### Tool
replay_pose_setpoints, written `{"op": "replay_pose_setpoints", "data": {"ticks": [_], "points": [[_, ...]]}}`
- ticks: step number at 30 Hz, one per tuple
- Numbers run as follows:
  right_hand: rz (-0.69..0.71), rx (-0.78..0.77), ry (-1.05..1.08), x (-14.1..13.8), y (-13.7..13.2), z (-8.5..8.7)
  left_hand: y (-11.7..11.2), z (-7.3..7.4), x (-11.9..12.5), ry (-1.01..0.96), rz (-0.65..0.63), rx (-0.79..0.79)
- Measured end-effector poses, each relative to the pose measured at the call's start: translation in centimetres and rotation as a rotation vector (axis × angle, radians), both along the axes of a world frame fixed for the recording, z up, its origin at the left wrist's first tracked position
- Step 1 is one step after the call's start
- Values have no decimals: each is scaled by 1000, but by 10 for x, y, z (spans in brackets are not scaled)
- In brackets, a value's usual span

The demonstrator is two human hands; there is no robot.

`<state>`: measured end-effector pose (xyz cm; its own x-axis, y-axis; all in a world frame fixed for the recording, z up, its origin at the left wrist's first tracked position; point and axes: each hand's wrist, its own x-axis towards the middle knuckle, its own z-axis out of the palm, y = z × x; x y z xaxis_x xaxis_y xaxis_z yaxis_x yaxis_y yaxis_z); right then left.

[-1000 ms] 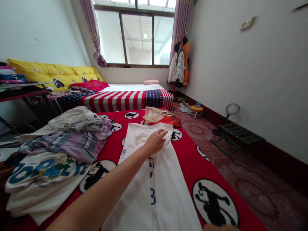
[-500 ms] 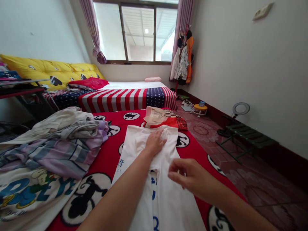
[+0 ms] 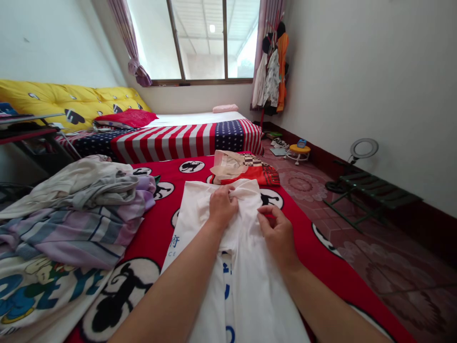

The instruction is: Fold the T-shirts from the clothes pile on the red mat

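Observation:
A white T-shirt (image 3: 250,267) with blue lettering lies lengthwise in front of me, its sides folded inward. On its upper part rests my left hand (image 3: 223,207), fingers bent and closed on the cloth, with creases beside the thumb. At the shirt's right edge my right hand (image 3: 278,231) makes a pinch, thumb and forefinger meeting on the fabric. Just beyond the shirt lie folded garments, a sheer beige piece (image 3: 228,166) over a red and checked one (image 3: 262,176).
A heap of rumpled clothes (image 3: 82,205) is at the left on the red blanket (image 3: 164,214) with black-and-white round prints. Farther off stands a bed with a striped, starred cover (image 3: 171,143). To the right are a green folding stool (image 3: 378,188) and a ring light (image 3: 364,148).
My right hand has moved forward from above the shirt to its right edge. My left hand's fingers have curled from lying flat. The view has shifted slightly.

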<state>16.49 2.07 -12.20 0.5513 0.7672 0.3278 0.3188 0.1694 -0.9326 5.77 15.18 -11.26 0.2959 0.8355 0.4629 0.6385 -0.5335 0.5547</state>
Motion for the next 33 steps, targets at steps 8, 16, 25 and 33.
{"op": "replay_pose_setpoints", "data": {"ticks": [8,16,25,33], "points": [[-29,58,199,8,9,-7,16,39,38,271,-15,-47],[-59,44,297,10,7,-6,41,46,78,289,-91,-199],[-43,-97,-59,10,10,-10,36,26,72,89,-109,11],[-17,-95,-55,9,10,-10,23,32,-33,81,-100,160]]}}
